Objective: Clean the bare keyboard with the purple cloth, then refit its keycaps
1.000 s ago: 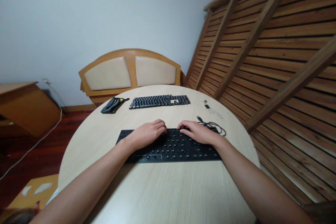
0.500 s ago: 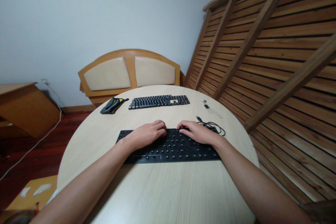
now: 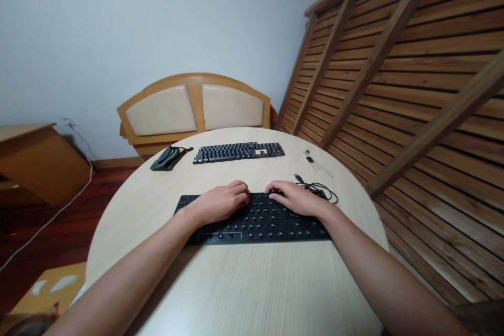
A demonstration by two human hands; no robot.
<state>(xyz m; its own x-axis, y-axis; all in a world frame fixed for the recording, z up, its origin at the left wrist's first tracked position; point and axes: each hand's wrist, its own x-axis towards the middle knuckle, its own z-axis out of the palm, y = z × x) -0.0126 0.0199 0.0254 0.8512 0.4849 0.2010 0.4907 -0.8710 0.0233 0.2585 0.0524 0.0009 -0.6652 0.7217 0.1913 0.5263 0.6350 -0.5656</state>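
Observation:
A black keyboard base (image 3: 260, 223) lies flat on the round table (image 3: 252, 283), its keycaps off and the small switch stems showing. My left hand (image 3: 225, 202) rests on the upper left-centre of the base, fingers loosely bent, with nothing visible in it; the fingertips are partly hidden. Just to its right, my right hand (image 3: 294, 197) lies over the far edge of the base, thumb and fingers apart, holding nothing that I can see. Behind that hand a black USB cable (image 3: 321, 187) lies in a loose coil.
Loose dark keycaps (image 3: 236, 151) stand in keyboard-like rows at the table's far side. Left of them lies a black, grey and yellow item (image 3: 170, 158), perhaps gloves. A small wire tool (image 3: 315, 161) lies at the far right. Slatted wood (image 3: 409, 115) leans beside the table.

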